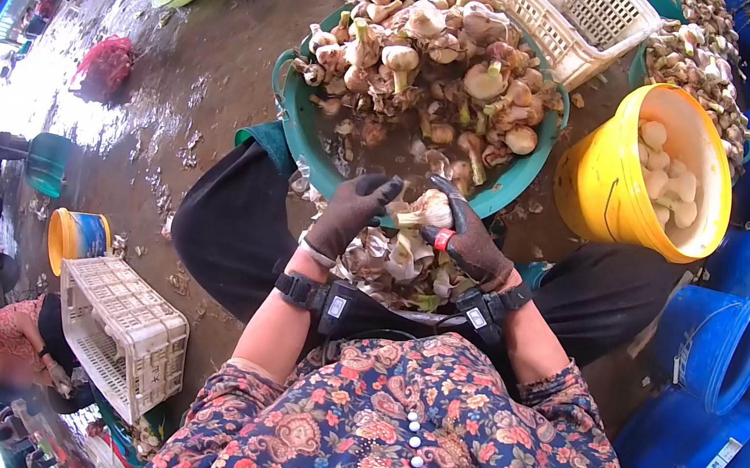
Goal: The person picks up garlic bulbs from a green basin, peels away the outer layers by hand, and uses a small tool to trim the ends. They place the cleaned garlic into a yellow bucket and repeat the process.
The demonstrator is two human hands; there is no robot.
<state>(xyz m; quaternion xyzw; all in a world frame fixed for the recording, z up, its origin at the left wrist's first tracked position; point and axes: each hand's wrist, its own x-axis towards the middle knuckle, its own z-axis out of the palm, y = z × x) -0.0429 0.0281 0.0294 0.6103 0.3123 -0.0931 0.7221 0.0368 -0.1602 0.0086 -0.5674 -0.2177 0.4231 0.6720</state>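
A garlic bulb point(430, 211) with papery skin and a short stem is held in my right hand point(477, 246), in a dark glove with a red band on a finger. My left hand point(350, 217), also gloved, is beside the bulb's stem with its fingers curled closed; what they hold, if anything, is hidden. Both hands are over the near rim of a green tub point(300, 137) holding muddy water and a heap of unpeeled garlic point(399, 58). Loose garlic skins point(395, 262) lie in my lap below the hands.
To the right stands a yellow bucket point(593, 176) with peeled white bulbs point(669, 184). Blue barrels point(710, 335) line the right side. A cream crate point(522, 6) lies behind the tub. At lower left, another person point(20, 338) works beside a white crate point(164, 338).
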